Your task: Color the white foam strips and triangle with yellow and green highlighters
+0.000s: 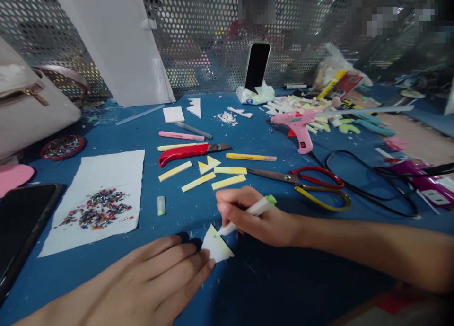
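Note:
My right hand (267,224) grips a white marker (260,207) with a green end, tilted so its tip meets a small white triangular piece (215,248). Pale green colour shows along that piece's upper and right edges. Flat on the blue table, my left hand (163,274) has its fingers stretched out, the fingertips touching the piece's left side. A loose marker cap (161,206) lies beyond the left hand. Several pale yellow strips (198,181) and a zigzag-cut yellow piece (210,164) are farther up.
Scissors (276,174), a red-handled knife (186,153) and an orange marker (251,157) lie ahead. A pink glue gun (298,125) with a black cord sits right. Paper (111,170) bearing sequins and a dark phone (26,222) are left; another phone (257,66) stands at the back.

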`<state>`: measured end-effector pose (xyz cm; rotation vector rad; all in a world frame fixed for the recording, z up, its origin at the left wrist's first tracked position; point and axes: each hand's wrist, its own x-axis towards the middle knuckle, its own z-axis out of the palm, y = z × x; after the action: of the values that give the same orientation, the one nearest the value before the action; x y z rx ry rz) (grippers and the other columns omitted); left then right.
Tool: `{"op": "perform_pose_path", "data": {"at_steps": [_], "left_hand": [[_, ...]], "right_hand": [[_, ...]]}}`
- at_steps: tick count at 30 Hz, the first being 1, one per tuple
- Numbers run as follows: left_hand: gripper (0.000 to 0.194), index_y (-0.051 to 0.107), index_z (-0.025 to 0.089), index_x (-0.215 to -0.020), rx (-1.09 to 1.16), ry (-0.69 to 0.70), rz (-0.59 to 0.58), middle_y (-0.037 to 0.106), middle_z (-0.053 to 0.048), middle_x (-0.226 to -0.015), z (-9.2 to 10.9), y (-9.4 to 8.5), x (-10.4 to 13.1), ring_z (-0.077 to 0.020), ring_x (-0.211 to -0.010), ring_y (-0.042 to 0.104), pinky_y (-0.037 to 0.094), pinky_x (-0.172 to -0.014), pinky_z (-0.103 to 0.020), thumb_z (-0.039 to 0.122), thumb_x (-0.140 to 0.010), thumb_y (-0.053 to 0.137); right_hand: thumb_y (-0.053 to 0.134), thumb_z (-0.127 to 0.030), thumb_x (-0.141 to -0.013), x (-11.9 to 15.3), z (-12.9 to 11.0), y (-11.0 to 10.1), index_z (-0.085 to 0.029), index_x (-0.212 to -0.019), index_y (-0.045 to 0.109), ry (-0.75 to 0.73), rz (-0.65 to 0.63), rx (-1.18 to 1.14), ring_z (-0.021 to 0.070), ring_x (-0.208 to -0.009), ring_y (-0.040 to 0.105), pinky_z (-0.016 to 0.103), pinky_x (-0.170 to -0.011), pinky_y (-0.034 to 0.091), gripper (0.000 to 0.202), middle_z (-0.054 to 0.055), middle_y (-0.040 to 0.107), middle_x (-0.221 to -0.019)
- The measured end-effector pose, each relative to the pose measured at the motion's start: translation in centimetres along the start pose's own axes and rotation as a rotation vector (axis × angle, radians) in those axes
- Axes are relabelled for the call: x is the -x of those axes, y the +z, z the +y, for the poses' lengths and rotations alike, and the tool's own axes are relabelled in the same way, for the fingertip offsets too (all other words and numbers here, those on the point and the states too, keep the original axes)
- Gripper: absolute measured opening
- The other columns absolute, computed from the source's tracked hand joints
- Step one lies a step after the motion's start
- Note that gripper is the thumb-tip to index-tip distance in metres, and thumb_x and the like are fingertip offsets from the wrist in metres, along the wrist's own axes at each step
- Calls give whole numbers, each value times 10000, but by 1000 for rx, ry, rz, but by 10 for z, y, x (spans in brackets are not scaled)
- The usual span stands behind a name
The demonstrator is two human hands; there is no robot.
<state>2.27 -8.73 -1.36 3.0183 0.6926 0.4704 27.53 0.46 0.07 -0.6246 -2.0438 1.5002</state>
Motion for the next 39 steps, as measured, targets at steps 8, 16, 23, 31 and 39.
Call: {"op": "perform_pose_path", "data": {"at_steps": [8,16,23,31,39], "left_hand": [[391,536,148,-1417,5,9,-17,637,12,-1331,0,1,5,-176,-1237,514,103,-1248,-333,291,-1068,430],[405,525,139,-1428,-2,22,-25,619,3,-1351,-2,0,3,-182,-1243,500,96,-1249,-334,276,-1058,429],[395,555,128,-1392,-27,43,-20,650,-43,-1280,-1,-7,-3,-194,-1208,540,302,-1160,-340,184,-1069,335],[386,616,92,-1298,12,49,35,683,-57,-1194,-3,-14,-13,-200,-1120,567,329,-1123,-319,140,-1070,309],[376,603,88,-1319,-16,56,31,687,-75,-1195,-5,-13,-14,-204,-1114,594,406,-1092,-333,140,-1065,331]], "right_hand": [[517,-382,-1008,0,1,-1,-124,-638,542,11,-89,-38,59,-511,443,186,-473,316,452,-32,478,-588],[504,-391,-1008,0,0,0,-131,-630,534,18,-134,-48,66,-500,426,200,-467,298,460,-38,450,-570],[507,-444,-1002,1,3,0,-141,-621,517,35,-161,-78,77,-506,423,214,-474,298,488,-33,462,-567],[488,-416,-1020,-1,2,2,-147,-628,512,-16,-17,-87,78,-526,393,228,-515,306,476,-49,416,-570],[494,-375,-1022,0,4,3,-147,-599,508,-55,-12,-76,85,-541,409,236,-543,325,480,-39,430,-586]]}}
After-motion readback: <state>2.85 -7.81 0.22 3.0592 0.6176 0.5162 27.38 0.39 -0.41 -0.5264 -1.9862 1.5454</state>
